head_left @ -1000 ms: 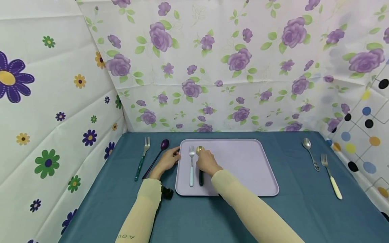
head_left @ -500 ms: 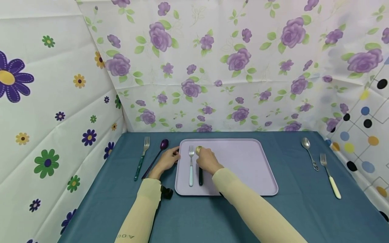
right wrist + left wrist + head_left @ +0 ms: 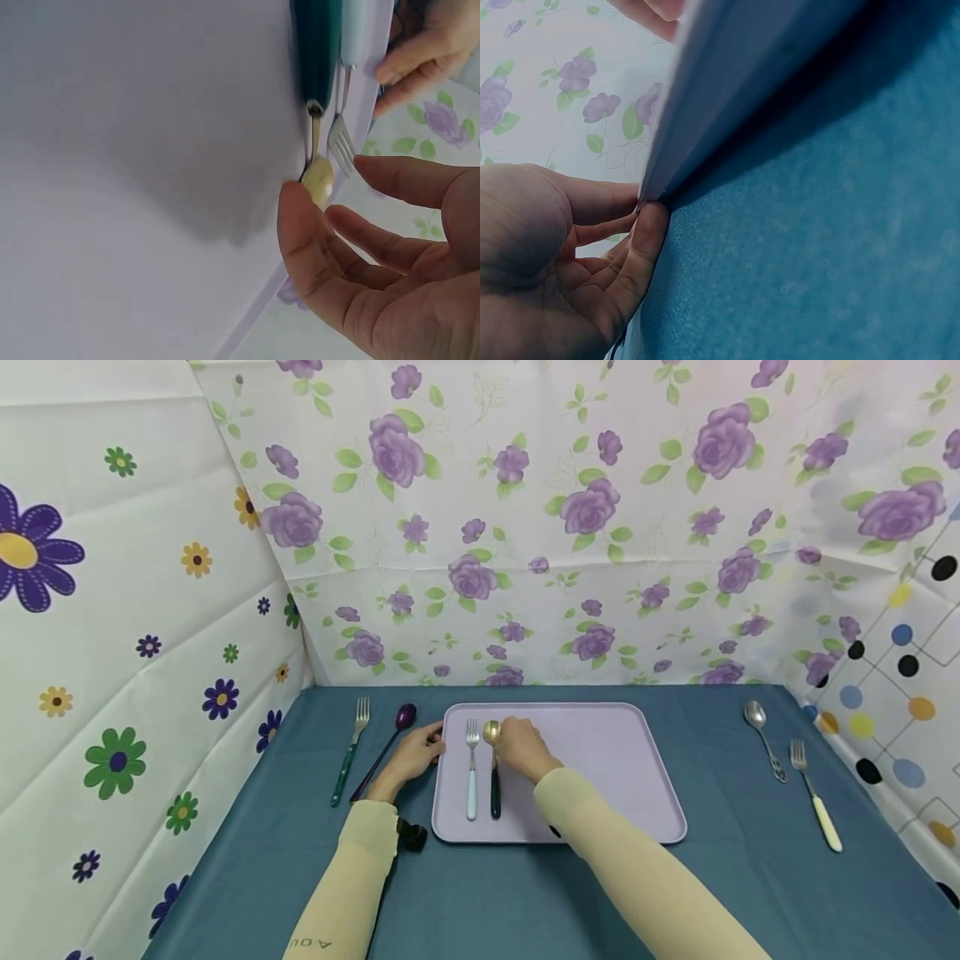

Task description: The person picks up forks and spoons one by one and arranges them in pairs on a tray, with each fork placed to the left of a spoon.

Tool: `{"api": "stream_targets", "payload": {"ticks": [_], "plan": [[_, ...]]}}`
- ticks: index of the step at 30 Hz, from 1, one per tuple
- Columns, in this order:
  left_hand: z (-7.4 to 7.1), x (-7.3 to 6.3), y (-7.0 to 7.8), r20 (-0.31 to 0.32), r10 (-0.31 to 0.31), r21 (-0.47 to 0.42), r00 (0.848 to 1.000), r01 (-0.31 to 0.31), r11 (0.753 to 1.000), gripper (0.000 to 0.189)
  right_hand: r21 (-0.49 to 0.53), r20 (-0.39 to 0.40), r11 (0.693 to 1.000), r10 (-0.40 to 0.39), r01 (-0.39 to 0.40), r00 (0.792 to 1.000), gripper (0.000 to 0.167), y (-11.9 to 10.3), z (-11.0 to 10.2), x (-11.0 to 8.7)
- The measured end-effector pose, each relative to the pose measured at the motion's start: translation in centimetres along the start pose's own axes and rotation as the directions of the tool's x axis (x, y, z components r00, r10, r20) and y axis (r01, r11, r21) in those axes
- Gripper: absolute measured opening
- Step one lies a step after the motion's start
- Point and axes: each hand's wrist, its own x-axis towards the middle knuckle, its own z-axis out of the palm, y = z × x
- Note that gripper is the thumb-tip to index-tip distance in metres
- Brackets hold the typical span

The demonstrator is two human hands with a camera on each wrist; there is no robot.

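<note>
On the lavender tray (image 3: 600,760) a gold spoon (image 3: 495,793) with a dark green handle lies beside a fork (image 3: 472,785) with a pale blue handle. My right hand (image 3: 525,748) is just right of the spoon's bowl, and in the right wrist view its thumb and fingers stand apart with nothing held between them. My left hand (image 3: 414,753) pinches the tray's left edge, and the left wrist view shows the thumb and fingertips of the left hand (image 3: 562,262) on that rim.
Left of the tray lie a green-handled fork (image 3: 349,760) and a dark purple spoon (image 3: 405,717), the latter close to my left arm. To the right are a silver spoon (image 3: 757,716) and a cream-handled fork (image 3: 825,822). Patterned cloth walls rise behind and at both sides.
My right hand has let go of the gold spoon and shifted a little right, uncovering its bowl and neck. The left hand stays at the tray's edge.
</note>
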Motion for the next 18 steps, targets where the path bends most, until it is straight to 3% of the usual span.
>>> {"api": "stream_targets", "payload": {"ticks": [9,18], "plan": [[0.0,-0.1,0.1,0.006,0.009,-0.014,1.0,-0.009,1.0,0.051,-0.01,0.001,1.0,-0.025,0.025,1.0,0.032,1.5,-2.2,0.1],[0.0,0.0,0.0,-0.004,0.003,-0.004,1.0,-0.003,1.0,0.051,-0.02,-0.004,1.0,-0.01,0.01,1.0,0.035,4.1,-4.3,0.6]]}}
